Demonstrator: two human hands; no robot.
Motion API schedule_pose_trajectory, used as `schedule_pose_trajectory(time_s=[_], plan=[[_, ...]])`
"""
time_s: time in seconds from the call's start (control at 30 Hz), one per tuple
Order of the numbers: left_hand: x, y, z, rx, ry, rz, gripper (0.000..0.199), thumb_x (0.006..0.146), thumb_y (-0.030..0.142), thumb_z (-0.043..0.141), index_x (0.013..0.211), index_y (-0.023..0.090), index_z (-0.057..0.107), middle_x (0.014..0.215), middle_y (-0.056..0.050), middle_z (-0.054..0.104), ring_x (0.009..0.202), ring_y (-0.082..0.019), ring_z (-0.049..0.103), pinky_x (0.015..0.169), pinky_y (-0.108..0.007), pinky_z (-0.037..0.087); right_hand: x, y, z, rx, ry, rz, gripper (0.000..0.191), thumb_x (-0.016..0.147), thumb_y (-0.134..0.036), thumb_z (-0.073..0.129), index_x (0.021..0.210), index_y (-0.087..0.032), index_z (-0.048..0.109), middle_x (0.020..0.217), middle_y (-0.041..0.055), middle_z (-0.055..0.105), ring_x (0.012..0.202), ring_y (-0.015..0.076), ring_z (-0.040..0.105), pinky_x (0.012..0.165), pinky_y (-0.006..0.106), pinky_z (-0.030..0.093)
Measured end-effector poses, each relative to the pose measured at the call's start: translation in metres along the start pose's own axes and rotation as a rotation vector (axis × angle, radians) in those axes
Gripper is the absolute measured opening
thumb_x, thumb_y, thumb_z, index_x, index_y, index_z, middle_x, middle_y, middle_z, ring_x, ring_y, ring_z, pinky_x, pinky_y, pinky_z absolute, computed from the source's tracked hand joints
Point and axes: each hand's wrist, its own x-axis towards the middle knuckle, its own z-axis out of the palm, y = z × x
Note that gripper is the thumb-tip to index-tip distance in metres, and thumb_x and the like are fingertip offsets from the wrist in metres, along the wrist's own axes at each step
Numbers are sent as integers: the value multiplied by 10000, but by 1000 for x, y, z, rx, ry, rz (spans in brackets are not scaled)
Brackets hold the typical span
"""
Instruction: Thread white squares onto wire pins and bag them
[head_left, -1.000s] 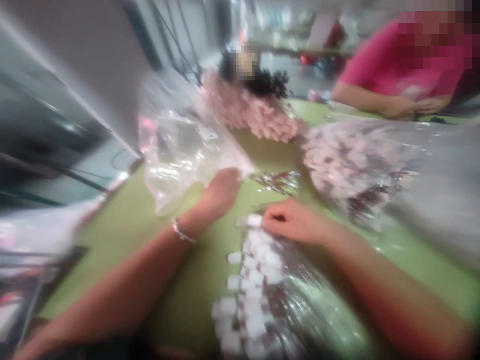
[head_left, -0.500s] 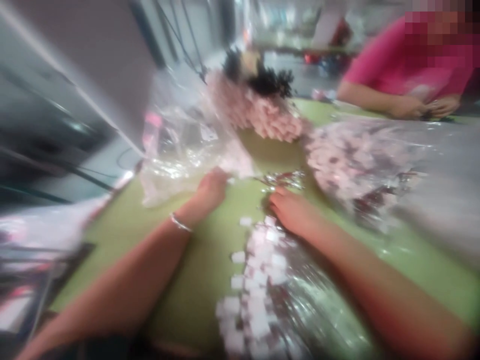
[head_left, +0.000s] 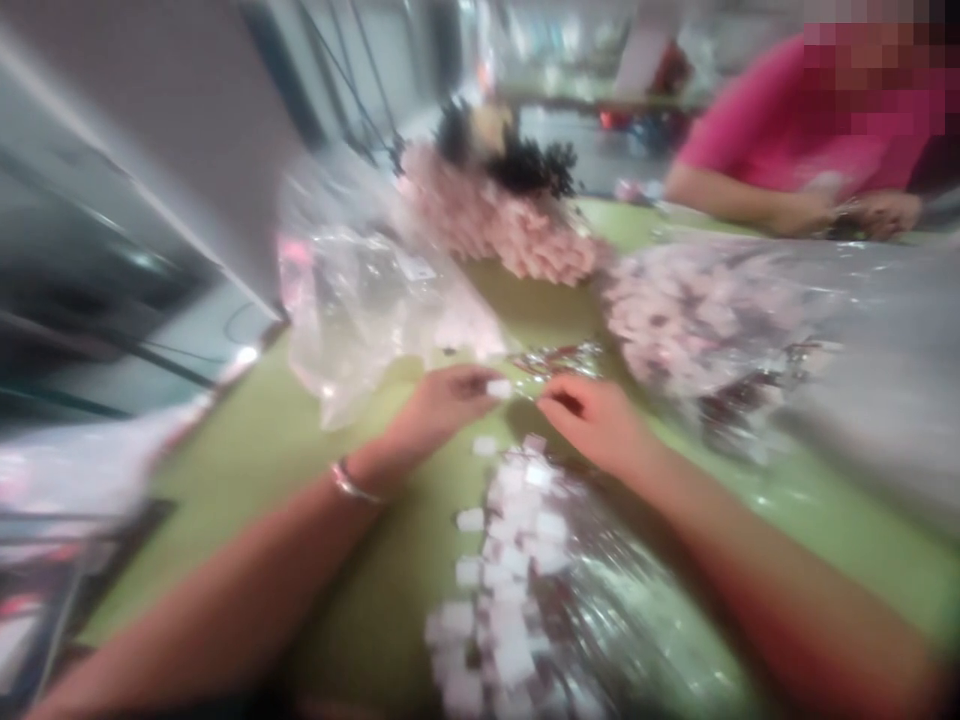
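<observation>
My left hand (head_left: pixel 457 392), with a bracelet at its wrist, pinches a small white tag (head_left: pixel 499 388) above the green table. Opposite it, close by, my right hand (head_left: pixel 589 412) has its thumb and fingers pressed together. What they hold is too small and blurred to name. Just behind the fingers lies a small heap of shiny silver and reddish stems (head_left: pixel 559 358). Below the hands is a row of clear-wrapped bundles (head_left: pixel 615 590) with many white tags (head_left: pixel 514 570) at their left ends.
Crumpled clear plastic bags (head_left: pixel 360 310) lie at the left rear. Pink artificial flowers (head_left: pixel 517 235) with dark foliage stand behind. More pale pink flowers in clear wrap (head_left: pixel 675 300) fill the right side. A person in a pink shirt (head_left: pixel 780 120) works across the green table (head_left: pixel 247 470).
My left hand has moved right, away from the plastic bag, and now holds a white tag near my right hand. My right hand has shifted slightly, its fingers pinched toward the left.
</observation>
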Motion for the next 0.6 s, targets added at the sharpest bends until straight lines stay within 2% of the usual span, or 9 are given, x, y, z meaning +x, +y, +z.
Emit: schedule_pose_trajectory(time_s=[0.13, 0.33, 0.43, 0.6], plan=[[-4, 1, 5, -146, -93, -59, 310, 760, 360, 725, 1022, 195, 713, 885, -42, 702, 665, -103, 563, 624, -244, 458, -1, 2, -1, -23, 69, -95, 124, 844, -268, 553, 771, -219, 640, 751, -11, 679, 661, 127, 580, 635, 269, 420], [-1, -9, 4, -315, -136, -72, 296, 776, 347, 717, 1035, 204, 715, 799, -22, 659, 655, -93, 526, 591, -225, 410, -1, 9, 0, -172, 79, -193, 141, 875, -260, 521, 803, -218, 635, 802, 10, 682, 717, 148, 594, 645, 281, 415], [-2, -6, 2, -259, -147, -79, 290, 781, 361, 709, 1029, 211, 718, 772, -12, 651, 633, -89, 510, 588, -226, 409, -2, 9, 0, -223, 77, -226, 154, 886, -249, 502, 815, -210, 633, 806, 18, 680, 723, 151, 597, 635, 277, 409], [-4, 7, -1, 30, -128, -120, 309, 786, 373, 690, 1045, 207, 720, 785, -21, 670, 622, -98, 519, 593, -241, 431, -3, 10, 0, -424, 85, -304, 219, 916, -242, 441, 837, -183, 635, 815, 52, 662, 716, 169, 587, 603, 287, 378]])
